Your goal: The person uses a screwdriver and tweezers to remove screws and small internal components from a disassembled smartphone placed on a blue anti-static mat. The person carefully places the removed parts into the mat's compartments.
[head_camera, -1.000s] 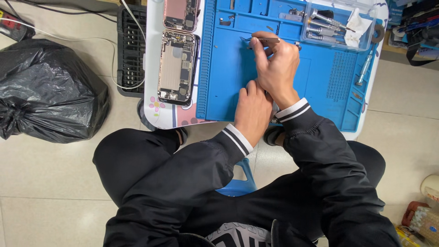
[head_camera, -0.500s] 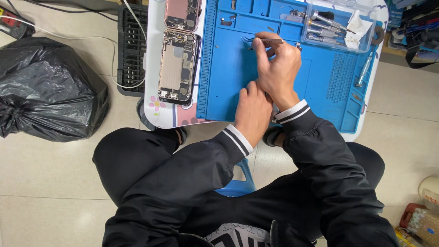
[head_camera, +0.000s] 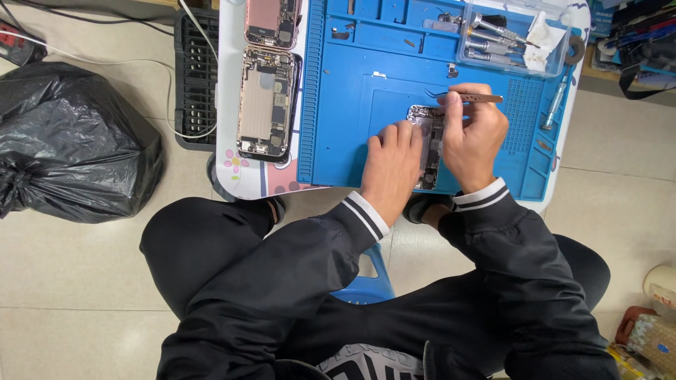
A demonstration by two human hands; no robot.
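The left hand (head_camera: 391,165) lies flat, fingers together, on the open phone (head_camera: 427,144) on the blue mat (head_camera: 352,105). The right hand (head_camera: 473,137) fingers pinch thin tweezers (head_camera: 468,96) just above the phone.

At four o'clock, low in the corner, a small crinkled packet (head_camera: 651,338) sits on the floor — tan and yellowish with a blue spot; no screens lit.

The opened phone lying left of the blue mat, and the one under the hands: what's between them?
In the head view, only bare blue mat separates the opened phone from the phone under the hands.
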